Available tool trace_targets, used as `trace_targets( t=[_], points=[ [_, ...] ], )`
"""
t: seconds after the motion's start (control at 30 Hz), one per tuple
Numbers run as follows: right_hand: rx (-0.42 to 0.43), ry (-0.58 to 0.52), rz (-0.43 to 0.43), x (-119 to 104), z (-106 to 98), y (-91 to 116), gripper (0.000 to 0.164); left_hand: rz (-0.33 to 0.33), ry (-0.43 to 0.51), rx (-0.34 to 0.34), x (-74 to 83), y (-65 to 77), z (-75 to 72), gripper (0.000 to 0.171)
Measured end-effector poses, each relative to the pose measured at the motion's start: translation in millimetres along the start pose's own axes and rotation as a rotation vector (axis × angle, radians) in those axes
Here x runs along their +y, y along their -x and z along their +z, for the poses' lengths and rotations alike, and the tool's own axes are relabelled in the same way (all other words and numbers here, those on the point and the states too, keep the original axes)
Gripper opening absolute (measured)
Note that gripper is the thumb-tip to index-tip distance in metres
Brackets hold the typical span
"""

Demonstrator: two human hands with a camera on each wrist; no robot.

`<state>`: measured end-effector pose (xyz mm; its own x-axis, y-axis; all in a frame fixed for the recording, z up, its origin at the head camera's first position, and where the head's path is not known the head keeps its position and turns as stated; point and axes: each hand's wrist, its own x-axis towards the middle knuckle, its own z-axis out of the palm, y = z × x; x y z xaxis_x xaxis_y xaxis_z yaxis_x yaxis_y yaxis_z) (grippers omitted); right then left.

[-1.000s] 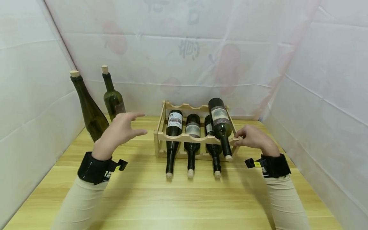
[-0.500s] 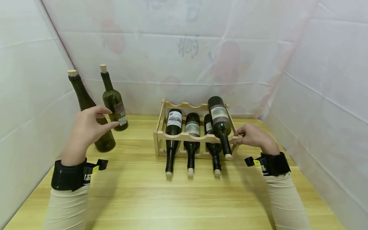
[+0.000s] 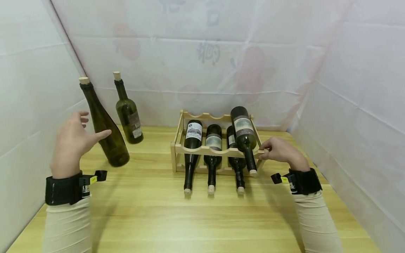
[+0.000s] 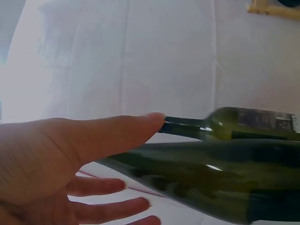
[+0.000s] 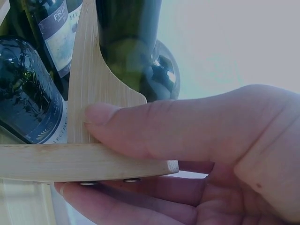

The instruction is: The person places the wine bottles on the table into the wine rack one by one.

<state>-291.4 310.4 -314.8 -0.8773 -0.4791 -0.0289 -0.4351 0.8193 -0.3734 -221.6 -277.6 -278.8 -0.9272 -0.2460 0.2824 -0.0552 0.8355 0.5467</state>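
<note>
My left hand (image 3: 71, 142) is beside the nearer green wine bottle (image 3: 109, 137), thumb and fingers spread apart and holding nothing. In the left wrist view the thumb overlaps that corked bottle's neck. Behind it stands a second green bottle (image 3: 129, 121) with a dark label. My right hand (image 3: 280, 153) grips the front right corner of the wooden wine rack (image 3: 204, 151), thumb on one side of the wood and fingers on the other. On the rack's upper tier, next to that hand, lies a dark bottle (image 3: 243, 124), its corked neck pointing forward.
Three more bottles lie in the lower tier: a white-labelled one (image 3: 193, 135) at left, one in the middle (image 3: 213, 140), and one at right (image 3: 235, 163). Their necks jut out over the wooden table (image 3: 177, 221). White cloth walls (image 3: 196, 77) enclose the back and sides.
My left hand has moved left, from in front of the two standing bottles to the left side of the nearer one. The right hand keeps its grip on the rack.
</note>
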Motion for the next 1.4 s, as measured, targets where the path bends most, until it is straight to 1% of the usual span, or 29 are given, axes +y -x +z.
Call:
trace_targets(
  t=[0.07, 0.13, 0.3, 0.5, 0.63, 0.77, 0.9, 1.03, 1.17, 1.4],
  points=[
    [0.002, -0.003, 0.005, -0.1, -0.7, 0.1, 0.008, 0.005, 0.015, -0.005, -3.9, -5.2, 2.0, 0.112],
    [0.000, -0.003, 0.005, 0.1, -1.0, -0.1, 0.009, 0.006, 0.024, -0.011, -8.4, -10.3, 4.8, 0.118],
    [-0.002, -0.001, 0.008, 1.0, -1.1, -0.5, 0.009, -0.025, 0.047, -0.051, -20.2, -20.6, 12.6, 0.124],
    [0.002, -0.001, 0.005, 1.1, -0.8, 0.1, 0.007, -0.047, 0.105, -0.092, -29.0, -27.6, 21.8, 0.122],
    [-0.001, 0.014, 0.006, 2.0, 0.5, 1.2, 0.008, -0.035, 0.112, -0.090, -32.7, -31.8, 30.8, 0.120],
    [0.001, 0.021, 0.003, 3.5, 1.1, 1.2, 0.009, -0.028, 0.113, -0.071, -34.6, -34.7, 36.6, 0.117],
    [0.006, 0.014, -0.008, 2.7, 0.2, 0.6, 0.010, -0.047, 0.095, -0.070, -36.7, -36.9, 37.7, 0.118],
    [0.007, 0.012, -0.008, 2.9, -0.2, 1.0, 0.010, -0.059, 0.066, -0.109, -36.9, -39.2, 37.2, 0.119],
    [0.012, 0.007, -0.011, 3.8, -0.4, 0.3, 0.007, -0.063, 0.065, -0.137, -36.4, -39.7, 35.3, 0.119],
    [0.013, 0.014, -0.011, 3.8, -0.7, -0.6, 0.006, -0.062, 0.091, -0.108, -37.2, -38.2, 35.7, 0.114]
  ],
)
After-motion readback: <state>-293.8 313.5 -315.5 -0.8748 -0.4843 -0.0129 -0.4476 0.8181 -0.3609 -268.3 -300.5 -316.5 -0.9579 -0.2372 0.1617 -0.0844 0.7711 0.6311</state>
